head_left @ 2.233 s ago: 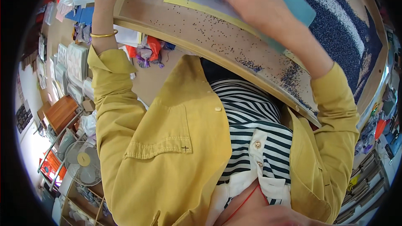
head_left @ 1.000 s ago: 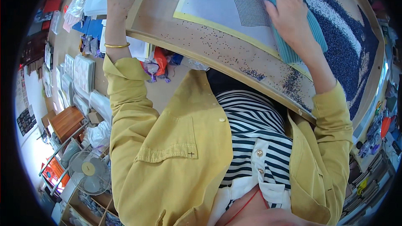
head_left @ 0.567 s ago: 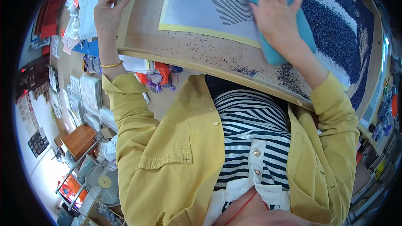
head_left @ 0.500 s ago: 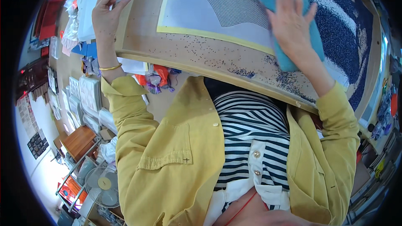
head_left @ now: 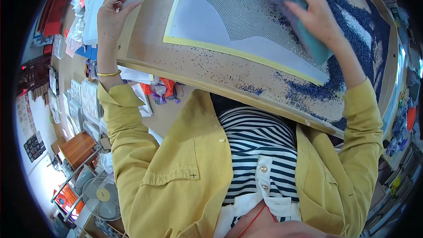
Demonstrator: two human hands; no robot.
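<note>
My right hand (head_left: pixel 316 15) grips a teal fuzzy pad (head_left: pixel 313 44) at its upper side, with the fingers bent over it. The pad lies slanted across the right part of a white sheet with a yellow border (head_left: pixel 207 46). Tiny dark beads (head_left: pixel 246 22) sit on the sheet in a dotted, fan-like pattern. Both sheet and loose dark-blue beads (head_left: pixel 315 90) lie in a shallow wooden tray (head_left: pixel 152 48). At the tray's left rim is my left hand (head_left: pixel 113 15), its thumb and forefinger curled together at the edge.
A stack of white sheets (head_left: pixel 94 15) lies left of the tray. Red and purple packets (head_left: pixel 163 90) rest below its front edge. A fan (head_left: pixel 101 198) and a wooden box (head_left: pixel 77 149) stand at lower left. Blue plastic bags (head_left: pixel 398 128) lie at far right.
My right hand and the pad have shifted, and the hand has turned from flat to bent-fingered. More beads now lie over the sheet's right side and the tray's near right. My left hand stays at the rim.
</note>
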